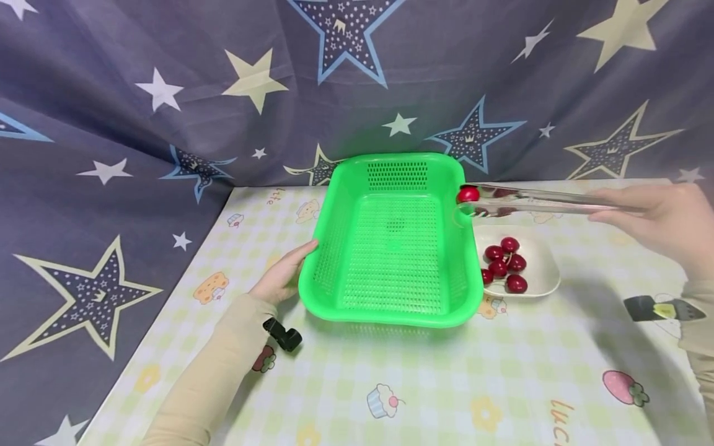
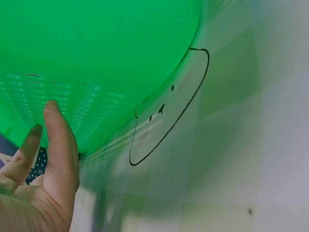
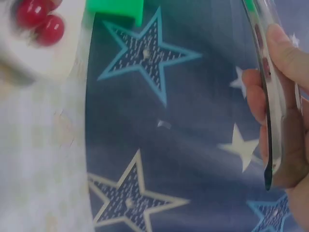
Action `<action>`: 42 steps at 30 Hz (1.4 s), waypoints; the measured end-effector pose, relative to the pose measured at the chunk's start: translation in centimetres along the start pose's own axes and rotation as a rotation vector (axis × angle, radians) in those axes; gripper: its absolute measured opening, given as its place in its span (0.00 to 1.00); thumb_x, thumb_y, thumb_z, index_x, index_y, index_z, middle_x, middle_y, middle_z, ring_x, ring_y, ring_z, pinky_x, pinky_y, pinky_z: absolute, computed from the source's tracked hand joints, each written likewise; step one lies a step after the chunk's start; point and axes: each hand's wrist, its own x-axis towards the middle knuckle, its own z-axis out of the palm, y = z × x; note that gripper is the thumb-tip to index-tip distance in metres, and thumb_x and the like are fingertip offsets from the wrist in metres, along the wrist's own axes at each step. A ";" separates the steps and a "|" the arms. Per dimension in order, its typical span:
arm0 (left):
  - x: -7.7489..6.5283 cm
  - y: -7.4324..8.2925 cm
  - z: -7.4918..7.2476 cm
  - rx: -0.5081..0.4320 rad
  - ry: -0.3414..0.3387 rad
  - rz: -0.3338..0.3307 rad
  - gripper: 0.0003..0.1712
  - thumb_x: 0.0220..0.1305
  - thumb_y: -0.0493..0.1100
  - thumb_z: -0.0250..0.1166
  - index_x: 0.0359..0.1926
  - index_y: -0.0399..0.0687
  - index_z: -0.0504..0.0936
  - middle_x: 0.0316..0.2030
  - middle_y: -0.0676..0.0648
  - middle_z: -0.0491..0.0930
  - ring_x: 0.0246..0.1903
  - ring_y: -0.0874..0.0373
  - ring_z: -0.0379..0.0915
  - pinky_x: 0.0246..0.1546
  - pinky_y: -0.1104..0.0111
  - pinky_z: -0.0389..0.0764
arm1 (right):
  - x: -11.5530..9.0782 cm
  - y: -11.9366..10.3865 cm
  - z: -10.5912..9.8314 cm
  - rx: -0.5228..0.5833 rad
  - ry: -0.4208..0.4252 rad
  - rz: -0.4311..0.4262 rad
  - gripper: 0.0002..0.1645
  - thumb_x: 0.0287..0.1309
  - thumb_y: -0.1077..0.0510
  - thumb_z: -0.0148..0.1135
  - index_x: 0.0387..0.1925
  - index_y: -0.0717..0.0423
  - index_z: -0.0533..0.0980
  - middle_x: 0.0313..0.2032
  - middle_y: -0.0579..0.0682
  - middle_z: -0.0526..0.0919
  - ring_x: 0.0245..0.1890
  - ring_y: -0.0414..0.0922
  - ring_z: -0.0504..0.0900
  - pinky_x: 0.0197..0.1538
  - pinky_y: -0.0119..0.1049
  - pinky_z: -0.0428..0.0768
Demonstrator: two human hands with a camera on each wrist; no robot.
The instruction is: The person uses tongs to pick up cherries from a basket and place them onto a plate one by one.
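Note:
My right hand (image 1: pixel 664 217) grips a pair of metal tongs (image 1: pixel 549 201), also seen upright in the right wrist view. At their far end the tongs pinch a red cherry (image 1: pixel 468 194), by the right rim of a green plastic basket (image 1: pixel 390 317). The basket is tilted, and its perforated inside holds nothing. On its left side my left hand (image 1: pixel 284 272) touches the outer wall, fingers extended; the left wrist view shows the hand (image 2: pixel 53 179) against the slotted side. A white dish (image 1: pixel 543 272) right of the basket holds several dark red cherries (image 1: pixel 516 262).
A checked tablecloth (image 1: pixel 334 378) with printed cupcakes, flowers and strawberries covers the table. Behind and to the left hangs a dark blue star-patterned cloth (image 1: pixel 195 56). Black straps (image 1: pixel 282 334) sit on the wrists. The basket's right edge overlaps part of the dish.

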 end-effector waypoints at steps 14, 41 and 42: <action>-0.6 0.1 0.2 0.010 -0.047 0.042 0.39 0.64 0.62 0.53 0.68 0.48 0.56 0.42 0.56 0.78 0.39 0.65 0.79 0.46 0.70 0.81 | -3.8 4.5 1.6 0.160 -0.160 0.302 0.29 0.58 0.45 0.59 0.61 0.44 0.69 0.42 0.09 0.71 0.44 0.11 0.68 0.64 0.60 0.61; -0.6 0.3 0.6 0.012 0.007 0.005 0.35 0.68 0.60 0.47 0.68 0.45 0.54 0.39 0.56 0.79 0.36 0.64 0.78 0.43 0.69 0.81 | -5.1 3.2 4.9 -0.081 -0.063 -0.036 0.23 0.40 0.46 0.73 0.37 0.56 0.84 0.33 0.62 0.85 0.15 0.28 0.65 0.14 0.30 0.64; -0.6 0.3 0.6 0.011 0.007 0.008 0.35 0.68 0.60 0.47 0.68 0.45 0.54 0.39 0.56 0.78 0.36 0.64 0.78 0.43 0.69 0.81 | -5.1 3.2 4.9 -0.081 -0.060 -0.037 0.23 0.40 0.46 0.73 0.37 0.56 0.84 0.33 0.62 0.85 0.16 0.28 0.66 0.14 0.30 0.64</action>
